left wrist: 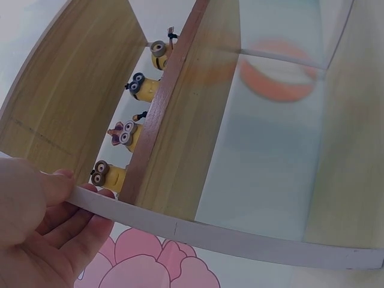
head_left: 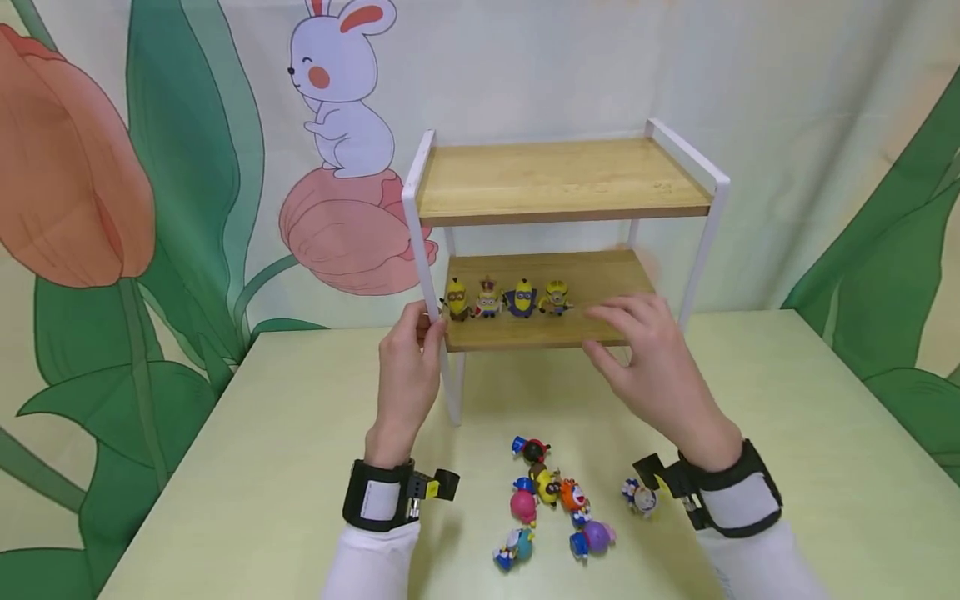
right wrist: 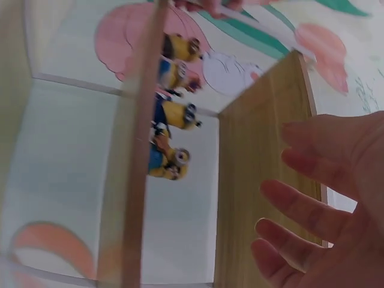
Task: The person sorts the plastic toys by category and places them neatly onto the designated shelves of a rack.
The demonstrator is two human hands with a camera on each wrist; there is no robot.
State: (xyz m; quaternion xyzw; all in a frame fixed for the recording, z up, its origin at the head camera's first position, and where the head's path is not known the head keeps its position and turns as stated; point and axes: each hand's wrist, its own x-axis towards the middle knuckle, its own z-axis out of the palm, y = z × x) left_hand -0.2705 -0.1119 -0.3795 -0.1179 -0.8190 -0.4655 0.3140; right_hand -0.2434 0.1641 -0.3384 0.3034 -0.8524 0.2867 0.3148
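White posts (head_left: 421, 258) and two flat, tan wooden boards make a small rack (head_left: 562, 179), which stands on a pale yellow-green bench (head_left: 285, 458). Four little yellow toys with big goggles stand side by side on the lower board (head_left: 517, 335). From left to right, they are a toy with a brown body (head_left: 457, 302), a toy with a red crown (head_left: 487, 300), a toy in a dark blue coat (head_left: 521, 298) and a toy with a yellow head (head_left: 556, 297).

The left hand (head_left: 407, 375) pinches the front left post, close to the brown toy. The right hand (head_left: 660, 367) has its fingers loose and spread, near the right part of the lower board.

Down on the bench, six toys lie in a bunch: red and black (head_left: 532, 451), yellow (head_left: 545, 486), pink (head_left: 523, 505), orange (head_left: 573, 496), purple (head_left: 597, 537) and teal (head_left: 517, 546). One white and blue toy (head_left: 641, 498) lies apart, near the right wrist. Behind is a cloth (head_left: 525, 67) with a white rabbit (head_left: 352, 133) on it.
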